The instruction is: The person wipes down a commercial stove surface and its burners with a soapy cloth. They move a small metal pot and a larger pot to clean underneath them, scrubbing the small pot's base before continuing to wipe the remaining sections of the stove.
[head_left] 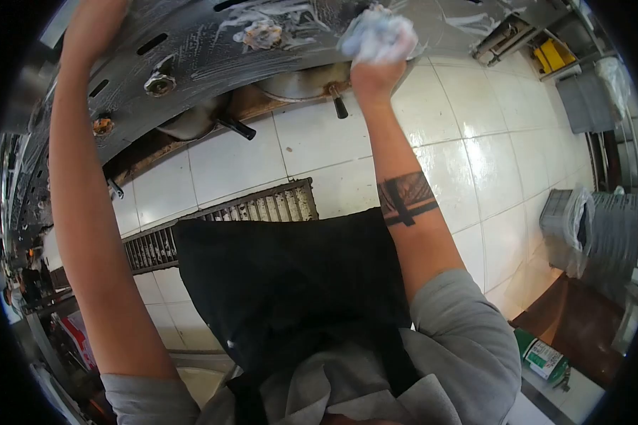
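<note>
My right hand (379,67) is closed around a wet cloth (378,34) covered in white foam, against a stainless steel front panel (205,60). Streaks of suds run over this panel. Left of the cloth a foam-covered knob fitting (260,33) sticks out, and a second fitting (160,84) sits lower to the left. An orange-brown fitting (103,126) is beside my left forearm. At the top left edge, only the wrist and back part of my left hand (96,21) show; its fingers are out of view.
Black handles (237,128) project below the panel. White floor tiles (446,163) and a slotted drain grate (262,205) lie underneath. To the right are grey bins (581,103), a yellow container (553,55) and stacked grey crates (606,227). A green container (542,358) lies at lower right.
</note>
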The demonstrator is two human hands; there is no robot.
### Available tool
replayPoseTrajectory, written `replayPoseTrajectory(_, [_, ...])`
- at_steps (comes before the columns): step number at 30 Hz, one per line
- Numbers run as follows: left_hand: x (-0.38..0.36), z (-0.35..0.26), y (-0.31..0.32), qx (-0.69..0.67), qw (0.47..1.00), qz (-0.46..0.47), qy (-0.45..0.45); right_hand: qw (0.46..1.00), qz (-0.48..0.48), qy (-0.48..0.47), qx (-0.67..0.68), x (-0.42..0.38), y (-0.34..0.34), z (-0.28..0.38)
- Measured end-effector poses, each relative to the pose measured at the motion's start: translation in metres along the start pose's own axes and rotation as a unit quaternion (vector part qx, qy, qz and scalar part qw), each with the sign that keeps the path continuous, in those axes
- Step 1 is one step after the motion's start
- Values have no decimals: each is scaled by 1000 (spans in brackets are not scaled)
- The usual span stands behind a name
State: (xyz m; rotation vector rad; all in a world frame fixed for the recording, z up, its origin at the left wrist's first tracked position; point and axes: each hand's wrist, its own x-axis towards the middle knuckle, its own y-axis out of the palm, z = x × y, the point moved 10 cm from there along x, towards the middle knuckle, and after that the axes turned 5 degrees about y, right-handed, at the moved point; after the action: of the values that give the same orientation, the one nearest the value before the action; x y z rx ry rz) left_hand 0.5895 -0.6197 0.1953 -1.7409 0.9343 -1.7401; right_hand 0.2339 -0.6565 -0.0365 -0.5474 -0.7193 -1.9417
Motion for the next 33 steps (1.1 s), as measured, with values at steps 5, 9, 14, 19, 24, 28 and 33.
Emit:
replayPoseTrajectory(5, [3, 6, -11, 20, 1000, 2, 3, 980, 150, 16, -131, -46, 30, 8])
replayPoseTrajectory(9, [-15, -32, -14, 11, 1000, -8, 19, 958, 199, -165, -121, -46, 113, 86])
replayPoseTrajectory(14, [24, 86, 17, -102, 993, 40, -39, 956, 220, -179, -73, -48, 117, 71])
replayPoseTrajectory(19, [-20, -32, -10, 3, 1000, 14, -11, 929, 150, -315, -123, -49, 133, 119])
replayPoseTrajectory(24, [-6, -9, -8, 11, 1000, 14, 0, 930, 158, -330, -37, -48, 104, 97])
replayPoseTrajectory(28, [-13, -20, -3, 15, 1000, 14, 4, 900, 190, -360, -157, -49, 138, 122])
replayPoseTrajectory(33, [-18, -22, -12, 32, 998, -1, 47, 914, 183, -326, -157, -61, 100, 56])
